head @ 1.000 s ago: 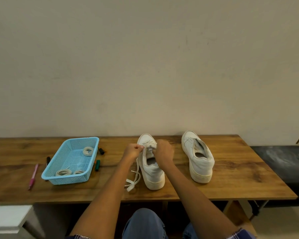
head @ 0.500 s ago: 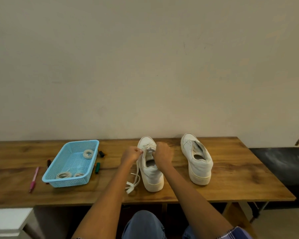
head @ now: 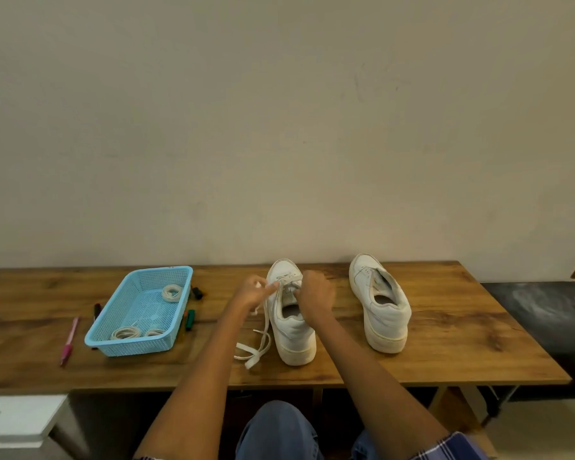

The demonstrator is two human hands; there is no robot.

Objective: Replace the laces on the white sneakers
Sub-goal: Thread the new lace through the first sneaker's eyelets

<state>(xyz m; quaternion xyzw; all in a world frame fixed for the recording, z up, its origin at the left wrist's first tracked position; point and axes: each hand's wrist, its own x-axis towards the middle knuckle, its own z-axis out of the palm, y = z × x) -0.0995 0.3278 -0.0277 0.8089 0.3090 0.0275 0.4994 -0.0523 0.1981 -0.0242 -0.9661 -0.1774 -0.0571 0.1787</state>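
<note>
Likely risk: the lace (head: 265, 322) snags in an eyelet and a hard pull drags the left sneaker (head: 291, 322) across the worktop (head: 445, 343). Left hand (head: 251, 293), just left of that sneaker, pinches the lace. Right hand (head: 316, 295) curls over its tongue; what it holds is hidden. Second sneaker (head: 380, 303) stands apart to the right.
</note>
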